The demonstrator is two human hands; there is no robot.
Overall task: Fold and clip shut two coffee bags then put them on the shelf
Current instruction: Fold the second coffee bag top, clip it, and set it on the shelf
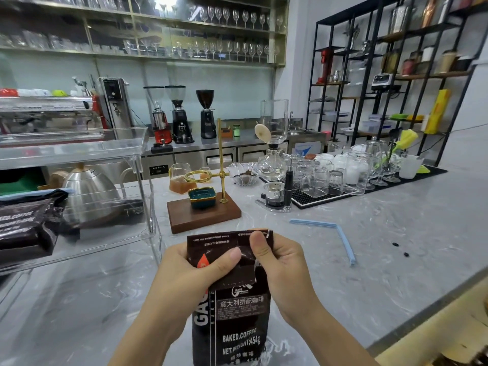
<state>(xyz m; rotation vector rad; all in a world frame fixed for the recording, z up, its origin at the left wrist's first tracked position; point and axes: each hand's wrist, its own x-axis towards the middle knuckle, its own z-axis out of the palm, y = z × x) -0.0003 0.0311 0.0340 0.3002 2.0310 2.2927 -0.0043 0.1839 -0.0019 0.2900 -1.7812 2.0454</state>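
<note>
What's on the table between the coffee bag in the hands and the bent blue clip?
In the head view, only bare grey marble counter lies between the held dark brown coffee bag and the open light-blue plastic clip.

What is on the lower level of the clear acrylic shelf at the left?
A dark coffee bag lies on the lower level of the clear acrylic shelf, a blue clip along its top. The picture edge cuts off its left part.

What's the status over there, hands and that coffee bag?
Left hand, right hand: both folding coffee bag top. Blue clip lying open, right. Other bag already shelved.
</note>
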